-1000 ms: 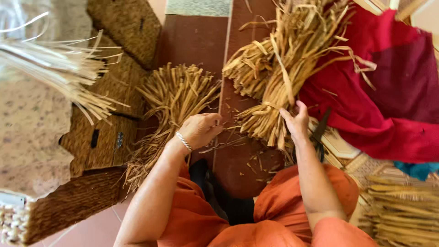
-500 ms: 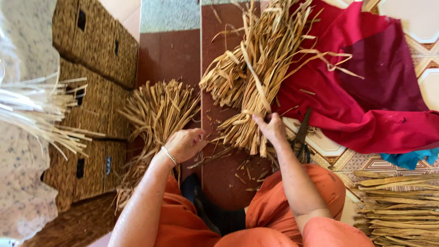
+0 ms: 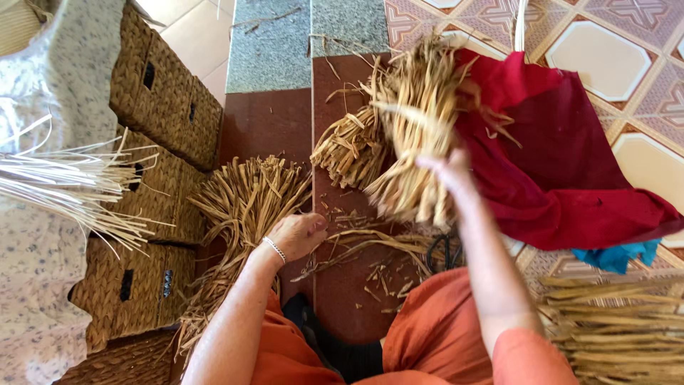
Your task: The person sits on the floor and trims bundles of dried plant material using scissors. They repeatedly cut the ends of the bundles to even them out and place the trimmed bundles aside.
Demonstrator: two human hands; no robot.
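Observation:
My right hand (image 3: pixel 447 170) grips a thick bundle of dried straw-coloured reeds (image 3: pixel 417 128) and holds it lifted above the dark red floor; the hand and bundle are blurred. A second, shorter cut bundle (image 3: pixel 350 148) lies just left of it. My left hand (image 3: pixel 298 234) rests curled on the floor, its fingers pinching a few long loose strands (image 3: pixel 370 246) that trail to the right. A silver bracelet sits on that wrist. Beside the left hand lies a fanned pile of reeds (image 3: pixel 242 203).
Woven basket boxes (image 3: pixel 167 107) stack along the left. Thin pale sticks (image 3: pixel 71 189) jut in from the left over a flowered cloth. A red cloth (image 3: pixel 570 164) spreads right, a blue scrap (image 3: pixel 616 255) below it. More reeds (image 3: pixel 613 321) lie bottom right. Black scissors (image 3: pixel 442 249) sit by my knee.
My right hand has raised the large reed bundle off the floor, away from the shorter bundle. The left hand has stayed low by the fanned pile. The camera view shifted.

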